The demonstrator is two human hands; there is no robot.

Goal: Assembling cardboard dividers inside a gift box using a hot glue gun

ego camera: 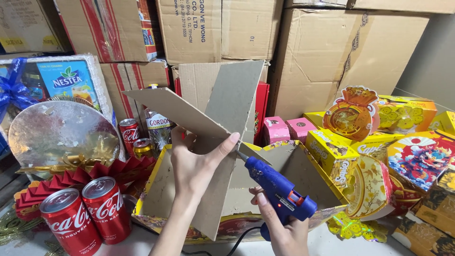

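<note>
— Head view: what does your left hand (196, 163) grip?

— Your fingers pinch two flat grey cardboard strips (215, 128) crossed into an X, rough-faced with cut edges, held over the open yellow box (151, 189) near the table's front edge.

— And your right hand (284, 227)?

— It's clenched round the grip of a smooth blue plastic glue gun (279, 189), its metal nozzle touching the crossing of the strips.

— Anything beside you?

— Two glossy red soda cans (87, 213) stand upright at the table's front left corner, just beside the box; brown corrugated cartons (327, 52) are stacked along the back edge.
</note>
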